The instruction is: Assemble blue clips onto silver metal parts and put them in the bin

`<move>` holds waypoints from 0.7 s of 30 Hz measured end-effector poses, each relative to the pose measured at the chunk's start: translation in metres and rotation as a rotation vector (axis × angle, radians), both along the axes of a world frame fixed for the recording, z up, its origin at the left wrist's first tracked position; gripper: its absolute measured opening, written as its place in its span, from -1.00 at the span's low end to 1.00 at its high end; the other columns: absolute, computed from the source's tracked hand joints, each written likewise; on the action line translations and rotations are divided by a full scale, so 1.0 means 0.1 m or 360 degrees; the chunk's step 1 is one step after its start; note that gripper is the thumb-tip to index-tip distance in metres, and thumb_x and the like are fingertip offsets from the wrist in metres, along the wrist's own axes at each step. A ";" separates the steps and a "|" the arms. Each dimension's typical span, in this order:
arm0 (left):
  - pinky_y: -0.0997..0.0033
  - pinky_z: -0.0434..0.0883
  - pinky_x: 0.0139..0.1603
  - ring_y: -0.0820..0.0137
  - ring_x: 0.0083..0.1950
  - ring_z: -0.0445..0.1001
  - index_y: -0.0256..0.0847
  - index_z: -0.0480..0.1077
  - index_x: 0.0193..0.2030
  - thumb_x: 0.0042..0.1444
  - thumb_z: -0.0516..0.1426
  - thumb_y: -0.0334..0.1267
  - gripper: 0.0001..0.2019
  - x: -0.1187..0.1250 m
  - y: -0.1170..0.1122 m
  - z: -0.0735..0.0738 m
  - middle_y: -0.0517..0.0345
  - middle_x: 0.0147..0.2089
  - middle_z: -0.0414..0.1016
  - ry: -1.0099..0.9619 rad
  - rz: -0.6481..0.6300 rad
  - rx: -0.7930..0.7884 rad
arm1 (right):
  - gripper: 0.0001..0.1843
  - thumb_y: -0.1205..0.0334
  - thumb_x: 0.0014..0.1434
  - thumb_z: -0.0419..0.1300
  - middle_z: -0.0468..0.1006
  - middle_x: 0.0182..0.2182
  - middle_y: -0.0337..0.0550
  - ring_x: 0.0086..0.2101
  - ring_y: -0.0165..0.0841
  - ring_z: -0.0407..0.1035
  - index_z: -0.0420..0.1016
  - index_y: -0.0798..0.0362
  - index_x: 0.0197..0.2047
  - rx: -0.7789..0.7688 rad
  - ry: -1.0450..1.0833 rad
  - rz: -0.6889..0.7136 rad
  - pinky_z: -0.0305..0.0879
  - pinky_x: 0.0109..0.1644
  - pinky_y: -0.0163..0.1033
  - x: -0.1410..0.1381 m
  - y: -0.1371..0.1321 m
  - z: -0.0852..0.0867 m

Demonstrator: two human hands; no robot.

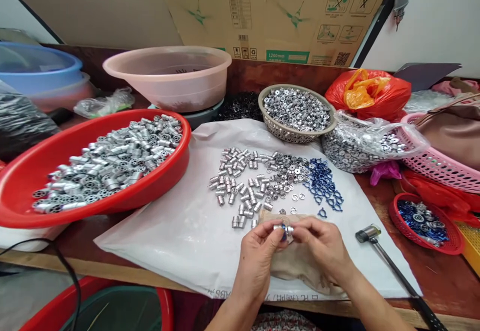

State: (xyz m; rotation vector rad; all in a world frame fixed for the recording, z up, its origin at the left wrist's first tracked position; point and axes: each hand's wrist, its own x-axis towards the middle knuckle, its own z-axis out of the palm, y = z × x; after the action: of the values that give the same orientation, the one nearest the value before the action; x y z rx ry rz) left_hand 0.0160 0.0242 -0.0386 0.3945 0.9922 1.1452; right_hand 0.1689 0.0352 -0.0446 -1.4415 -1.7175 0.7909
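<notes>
My left hand (258,261) and my right hand (322,246) pinch a small silver metal cylinder (283,228) between their fingertips, with a blue part (284,236) at its near side. Both hands rest above a crumpled beige cloth (296,266) on a white plastic sheet (150,246). Beyond my fingers lie loose silver cylinders (240,186), small silver washers (290,173) and blue rings (322,183). To the right of my right hand, a small hammer (369,233) rests with its dark handle over the sheet's edge.
A large red basin (157,201) of silver cylinders fills the left. A woven basket (285,137) and plastic bag (360,151) hold silver pieces. A small red basket (412,238) holds blue-and-silver parts. A pink basket (438,158) stands right; a pink basin (168,78) stands behind.
</notes>
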 end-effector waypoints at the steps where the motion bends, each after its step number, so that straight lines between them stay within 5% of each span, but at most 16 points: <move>1: 0.56 0.46 -0.30 0.52 -0.37 0.48 -0.26 0.54 -0.26 -0.20 0.35 -0.18 -0.68 0.01 0.02 0.01 0.13 -0.30 0.56 -0.0033 0.0021 0.0001 | -0.83 0.24 0.16 0.14 0.61 -0.32 -0.14 -0.31 -0.34 0.50 0.55 0.02 -0.24 0.0027 -0.0191 0.0004 0.44 -0.21 -0.27 0.06 0.13 -0.01; 4: 0.40 0.49 -0.17 0.36 -0.19 0.51 -0.24 0.51 -0.11 -0.17 0.34 -0.17 -0.58 -0.01 0.05 0.08 0.08 -0.26 0.53 -0.0166 -0.0031 -0.0021 | -0.84 0.37 0.08 0.16 0.57 -0.26 -0.10 -0.20 -0.28 0.44 0.55 0.01 -0.28 0.0099 -0.0595 -0.0130 0.37 -0.08 -0.19 0.26 0.51 -0.08; 7: 0.39 0.51 -0.27 0.37 -0.25 0.50 -0.23 0.48 -0.06 -0.15 0.33 -0.21 -0.55 -0.06 0.07 0.11 0.10 -0.31 0.49 -0.0236 -0.0098 -0.0044 | -0.85 0.42 0.05 0.13 0.53 -0.33 -0.11 -0.30 -0.30 0.45 0.51 0.03 -0.35 0.0084 -0.0637 -0.0155 0.39 -0.17 -0.20 0.33 0.63 -0.12; 11: 0.61 0.41 -0.47 0.56 -0.43 0.39 -0.25 0.52 -0.20 -0.17 0.35 -0.28 -0.68 -0.09 0.07 0.09 0.20 -0.38 0.43 -0.0265 -0.0116 0.0016 | -0.80 0.37 0.11 0.09 0.48 -0.23 -0.11 -0.35 -0.39 0.44 0.44 0.04 -0.18 0.0138 -0.0489 -0.0003 0.42 -0.29 -0.31 0.20 0.33 0.01; 16: 0.64 0.41 -0.42 0.59 -0.43 0.38 -0.32 0.53 -0.32 -0.22 0.37 -0.30 -0.73 -0.05 0.08 0.06 0.15 -0.34 0.47 -0.0381 -0.0240 -0.0018 | -0.68 0.33 0.14 0.13 0.54 -0.23 -0.14 -0.37 -0.41 0.43 0.41 -0.01 0.00 0.0163 -0.0075 0.0149 0.42 -0.29 -0.31 -0.02 -0.07 0.22; 21: 0.62 0.43 -0.40 0.56 -0.41 0.41 -0.33 0.52 -0.31 -0.22 0.37 -0.34 -0.73 -0.03 0.05 0.10 0.11 -0.34 0.50 -0.0502 -0.0288 -0.0046 | -0.80 0.28 0.17 0.14 0.58 -0.20 -0.13 -0.18 -0.32 0.45 0.53 -0.04 -0.14 0.0123 0.0221 0.0082 0.41 -0.09 -0.23 -0.06 -0.13 0.17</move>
State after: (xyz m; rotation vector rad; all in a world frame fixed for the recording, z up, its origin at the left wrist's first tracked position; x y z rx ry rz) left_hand 0.0133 0.0290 -0.0282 0.2644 0.6818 0.9917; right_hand 0.1628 0.0220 -0.0276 -1.2654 -1.6669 0.8235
